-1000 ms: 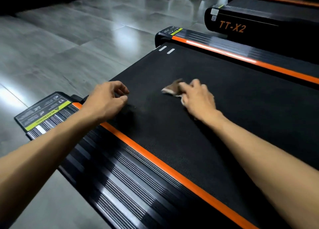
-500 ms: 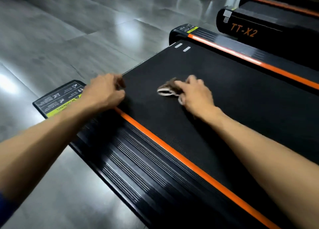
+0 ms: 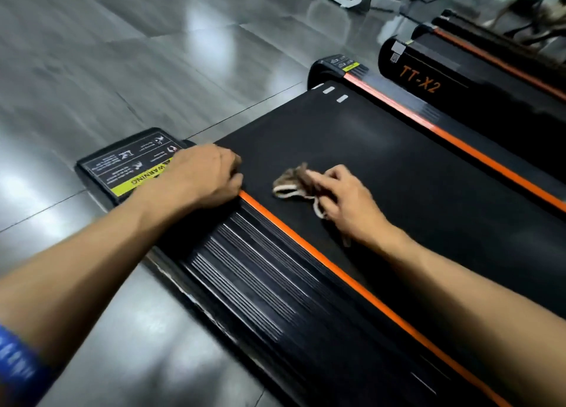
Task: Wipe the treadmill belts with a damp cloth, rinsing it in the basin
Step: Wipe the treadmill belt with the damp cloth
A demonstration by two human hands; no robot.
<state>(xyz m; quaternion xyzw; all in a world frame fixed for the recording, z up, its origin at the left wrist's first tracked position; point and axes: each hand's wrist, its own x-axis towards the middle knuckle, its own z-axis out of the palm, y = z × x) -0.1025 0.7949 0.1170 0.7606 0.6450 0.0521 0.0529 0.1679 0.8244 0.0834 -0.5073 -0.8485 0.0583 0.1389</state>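
Belt (image 3: 382, 173), black and matte, runs from the near right corner up toward the far end, where three small white marks sit near its edge. The cloth (image 3: 294, 181) lies on it, a crumpled brown-and-white bundle with a pale trim, partly tucked under the right hand (image 3: 346, 201). That hand is down on the belt with fingers bent over the cloth's near part, pinching or pressing it. Which of the two is hard to say, since the palm hides the contact. A strand of the cloth pokes out below the knuckles.

Left hand (image 3: 199, 176) sits at the belt's left edge, fingers curled under so the tips are out of sight; whether it grips the edge or only rests there, I cannot tell. It covers the far end of the orange stripe (image 3: 337, 271) and part of the warning label (image 3: 131, 167), whose small print is too blurred to read beyond the yellow band.

The ribbed side rail (image 3: 254, 271) is smeared by motion. A blue sleeve (image 3: 15, 367) is cut off at the lower left corner. Both forearms run out of frame.

Beyond, a second treadmill (image 3: 444, 78) shows orange lettering, with its belt hidden. The glossy grey floor (image 3: 122, 54) reflects light, and shapes at the top edge are too blurred to name.
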